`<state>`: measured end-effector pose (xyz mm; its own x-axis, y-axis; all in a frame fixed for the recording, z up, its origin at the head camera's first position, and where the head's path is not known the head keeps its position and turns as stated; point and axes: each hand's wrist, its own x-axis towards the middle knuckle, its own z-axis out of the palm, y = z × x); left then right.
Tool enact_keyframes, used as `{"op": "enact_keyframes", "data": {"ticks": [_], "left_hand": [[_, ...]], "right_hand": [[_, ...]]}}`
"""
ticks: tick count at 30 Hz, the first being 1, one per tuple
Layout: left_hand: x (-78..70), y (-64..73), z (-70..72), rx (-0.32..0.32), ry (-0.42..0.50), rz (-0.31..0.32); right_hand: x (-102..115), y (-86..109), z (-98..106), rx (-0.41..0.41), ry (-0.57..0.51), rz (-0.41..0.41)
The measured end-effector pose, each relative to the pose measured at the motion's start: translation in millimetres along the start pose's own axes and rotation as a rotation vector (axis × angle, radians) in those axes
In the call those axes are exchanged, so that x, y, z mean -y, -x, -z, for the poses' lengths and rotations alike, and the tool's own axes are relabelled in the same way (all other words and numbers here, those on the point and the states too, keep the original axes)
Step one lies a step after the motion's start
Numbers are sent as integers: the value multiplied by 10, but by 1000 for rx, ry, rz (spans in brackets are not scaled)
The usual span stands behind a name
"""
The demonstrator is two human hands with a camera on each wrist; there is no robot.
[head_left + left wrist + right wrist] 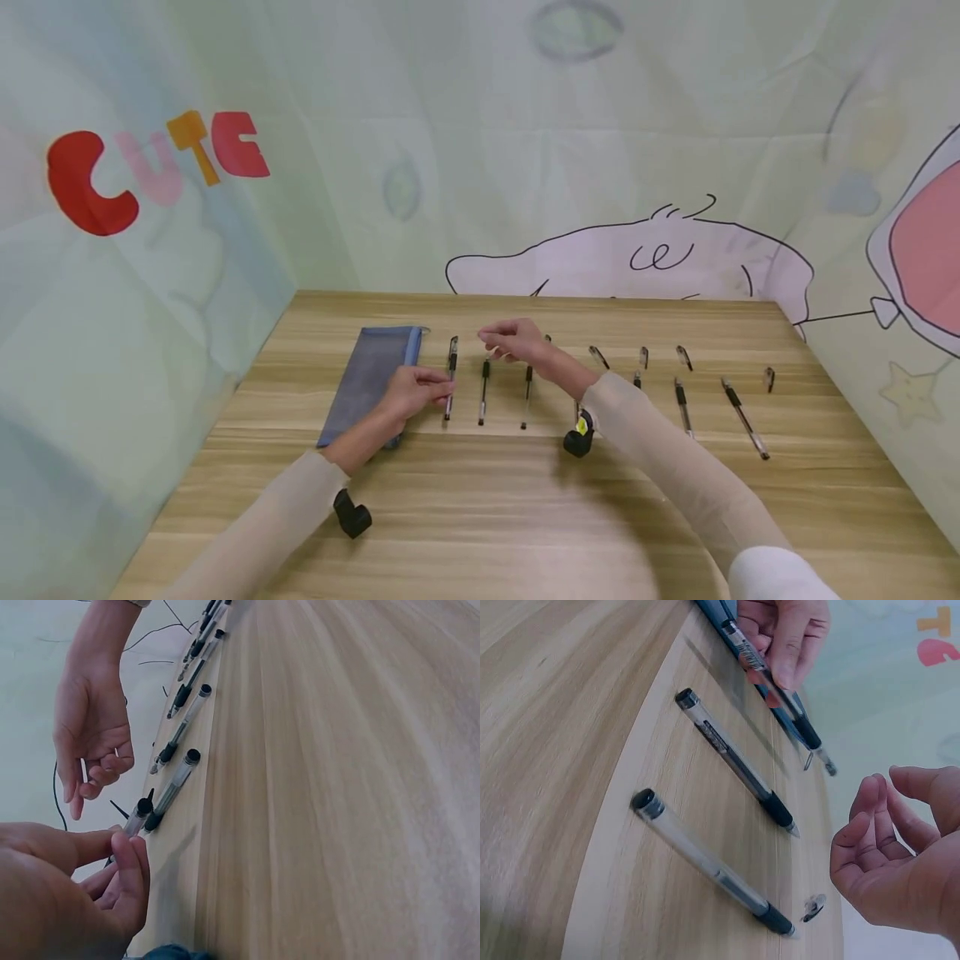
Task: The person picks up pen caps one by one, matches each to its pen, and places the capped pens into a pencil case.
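Observation:
My left hand (411,393) pinches a clear gel pen (452,363) with a black grip between thumb and fingers, beside the zip pouch. In the right wrist view, that pen slants with its clear tip end toward my right hand (519,340); blur hides whether a cap covers it. The right hand hovers over the far part of the pen row, fingers loosely bent, with nothing visible between thumb and fingertips. Just right of the held pen lies an uncapped pen (483,393), then another pen (527,398) with a loose cap (814,907) near its tip.
A blue-edged mesh pouch (367,371) lies under and beside the left forearm. Farther right are more uncapped pens (742,417) and several loose caps (684,357); the right forearm partly hides some. A printed cloth (360,208) hangs behind the wooden table (480,517).

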<state>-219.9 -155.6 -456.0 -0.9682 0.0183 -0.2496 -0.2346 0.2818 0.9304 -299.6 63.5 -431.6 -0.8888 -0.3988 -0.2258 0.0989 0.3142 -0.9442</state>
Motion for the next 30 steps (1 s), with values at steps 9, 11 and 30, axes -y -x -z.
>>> {"op": "enact_keyframes", "data": {"ticks": [9,11,30], "left_hand": [[52,-22,-3,-19,6,6],[56,-20,-2,-29,-8,3],[108,13,30,-5,-114,-9]], "right_hand": [[-67,24,76,-8,-33,-9],[-81,33,101,-11,-37,-9],[-252,-18,478,-82,-16,-31]]}}
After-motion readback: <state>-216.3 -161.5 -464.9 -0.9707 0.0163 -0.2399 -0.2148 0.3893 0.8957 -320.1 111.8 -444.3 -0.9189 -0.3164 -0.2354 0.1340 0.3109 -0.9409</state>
